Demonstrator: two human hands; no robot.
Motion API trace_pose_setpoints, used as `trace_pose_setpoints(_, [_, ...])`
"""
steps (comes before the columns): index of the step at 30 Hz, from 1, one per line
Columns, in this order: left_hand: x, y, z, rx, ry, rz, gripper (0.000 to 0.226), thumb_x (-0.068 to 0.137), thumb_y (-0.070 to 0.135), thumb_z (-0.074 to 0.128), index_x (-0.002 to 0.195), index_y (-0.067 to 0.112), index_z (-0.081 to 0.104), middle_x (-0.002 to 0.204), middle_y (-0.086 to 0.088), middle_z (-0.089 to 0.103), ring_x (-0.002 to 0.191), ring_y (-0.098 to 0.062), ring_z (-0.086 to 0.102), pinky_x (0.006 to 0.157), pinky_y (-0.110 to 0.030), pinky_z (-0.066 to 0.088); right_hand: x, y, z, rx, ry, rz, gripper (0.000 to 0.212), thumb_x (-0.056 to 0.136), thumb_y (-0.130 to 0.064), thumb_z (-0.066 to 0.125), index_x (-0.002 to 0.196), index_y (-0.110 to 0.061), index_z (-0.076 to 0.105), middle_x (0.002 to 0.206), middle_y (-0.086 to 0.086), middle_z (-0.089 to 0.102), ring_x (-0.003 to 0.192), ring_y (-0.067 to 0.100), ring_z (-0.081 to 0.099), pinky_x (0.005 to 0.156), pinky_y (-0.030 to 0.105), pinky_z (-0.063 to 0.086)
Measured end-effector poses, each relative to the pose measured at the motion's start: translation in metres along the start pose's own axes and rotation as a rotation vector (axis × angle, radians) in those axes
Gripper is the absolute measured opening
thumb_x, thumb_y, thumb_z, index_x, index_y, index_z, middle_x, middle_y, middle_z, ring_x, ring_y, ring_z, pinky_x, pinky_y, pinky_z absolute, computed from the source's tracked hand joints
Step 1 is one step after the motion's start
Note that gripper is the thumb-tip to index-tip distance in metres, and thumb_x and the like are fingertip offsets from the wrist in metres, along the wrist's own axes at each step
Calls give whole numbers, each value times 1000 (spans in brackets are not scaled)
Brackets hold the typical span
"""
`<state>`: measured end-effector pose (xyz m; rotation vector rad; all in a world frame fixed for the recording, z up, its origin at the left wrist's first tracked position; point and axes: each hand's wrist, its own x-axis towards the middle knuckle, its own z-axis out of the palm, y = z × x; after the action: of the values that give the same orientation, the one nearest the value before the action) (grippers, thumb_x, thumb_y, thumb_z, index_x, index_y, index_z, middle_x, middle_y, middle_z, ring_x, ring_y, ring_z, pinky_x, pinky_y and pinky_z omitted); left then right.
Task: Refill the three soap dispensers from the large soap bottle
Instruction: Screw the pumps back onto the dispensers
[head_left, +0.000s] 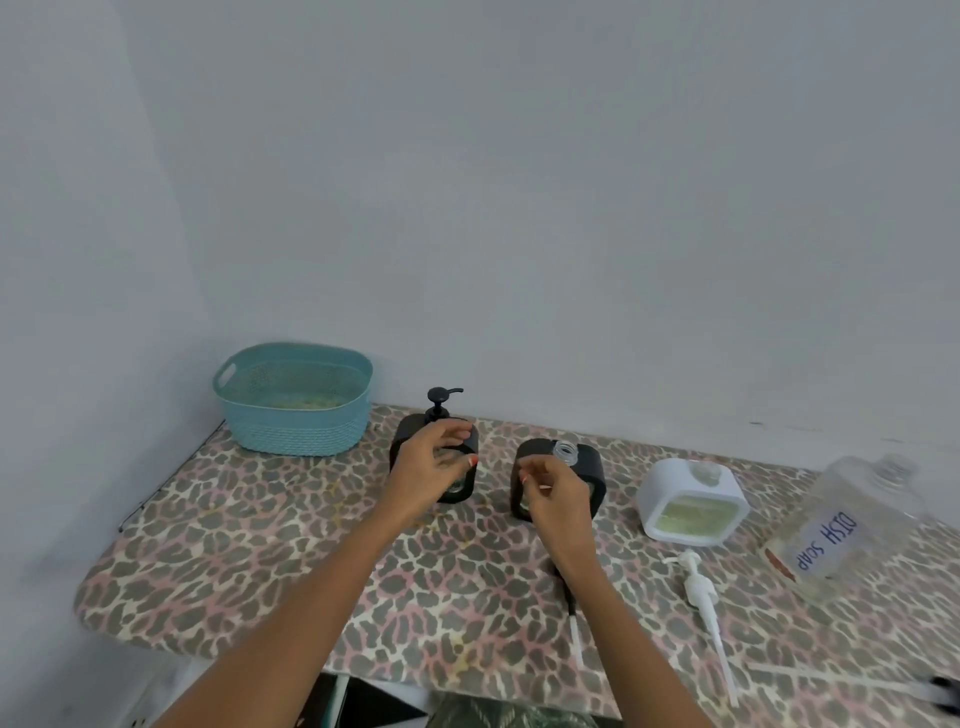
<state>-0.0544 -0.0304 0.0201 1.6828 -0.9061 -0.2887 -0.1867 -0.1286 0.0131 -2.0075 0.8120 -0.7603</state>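
At the far side of the leopard-print ironing board (260, 545), the left hand (434, 467) lies across the front of the left black dispenser (401, 447). Its fingers are spread and curved round the shoulder below the black pump head (439, 402), which is fitted. Whether they actually press the body I cannot tell.

The right hand (558, 491) hovers in front of the middle black dispenser (595, 467), fingers loosely curled, with nothing visible between them. That dispenser's clear threaded neck (565, 451) stands open. Its black pump seems to be the one lying under the right forearm, tube (574, 631) towards the viewer.

Further right is the white dispenser (670, 486), also open, with a white pump (698, 587) lying before it.

The large soap bottle (836, 525), labelled DISH SOAP, stands near the right edge, well apart from both hands. It looks clear, smooth-walled and uncapped, with what seems only a shallow layer of soap, so probably light. Its wide flat sides would be slippery if soapy. A grip round the body below the shoulder, with the other hand steadying a dispenser, seems soundest.

A teal basket (296, 421) sits in the corner.
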Motion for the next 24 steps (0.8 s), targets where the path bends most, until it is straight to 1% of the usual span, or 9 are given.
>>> trace_pose_setpoints(4, [8,5,30,60,-117,-6,45,81,14,67,123,14,51,125,-2,54,115,-10,49,99,-24,40,-7,26,-18,-8,68,94,18,90,-6,53,105,-6,63,95,5,63,86,13,58,75,18,43])
trace_pose_setpoints(6, [13,6,44,108,-159,-13,51,81,20,68,128,16,47,133,0,49,124,-13,44,103,-28,37,-9,39,-25,-16,81,137,18,89,-4,54,104,-4,63,92,4,63,85,14,59,73,14,43])
trace_pose_setpoints(10, [24,6,67,222,-241,-35,63,81,28,67,136,20,38,144,0,37,133,-16,34,109,-31,29,-13,63,-32,-24,66,230,17,87,-4,57,103,-1,62,88,6,62,75,11,55,59,7,42])
trace_pose_setpoints(13, [30,5,78,248,-276,-48,66,81,30,68,137,19,36,144,-1,38,132,-18,35,105,-27,29,-15,72,-34,-8,39,301,22,83,-13,65,100,0,61,83,5,60,72,11,54,56,5,41])
trace_pose_setpoints(16, [35,5,84,247,-282,-36,62,80,27,69,134,16,42,139,-3,45,128,-19,41,99,-23,31,-17,73,-34,-46,-39,360,32,79,-26,71,98,-3,61,81,3,58,70,10,52,55,6,41])
trace_pose_setpoints(19, [38,2,83,204,-275,-73,64,76,25,73,133,15,46,138,-4,47,128,-19,42,101,-25,32,-19,76,-32,-87,-84,418,44,73,-33,76,103,-6,59,91,5,59,76,12,52,58,13,38])
trace_pose_setpoints(21, [40,1,82,193,-275,-85,66,73,24,75,132,14,47,137,-4,48,128,-19,42,100,-24,32,-20,78,-31,-164,-133,445,45,73,-35,75,103,-5,60,100,9,61,79,13,52,60,18,37])
trace_pose_setpoints(22, [40,0,82,193,-274,-87,66,73,24,75,132,14,47,137,-4,48,128,-19,43,99,-23,32,-21,78,-32,-176,-153,461,43,74,-35,74,100,-3,61,99,11,63,75,12,52,56,19,37])
trace_pose_setpoints(24, [41,1,83,195,-271,-94,67,72,23,76,132,13,47,137,-4,48,128,-19,43,98,-22,31,-23,76,-32,-169,-181,480,38,76,-33,73,90,0,63,87,14,66,60,10,49,47,16,35])
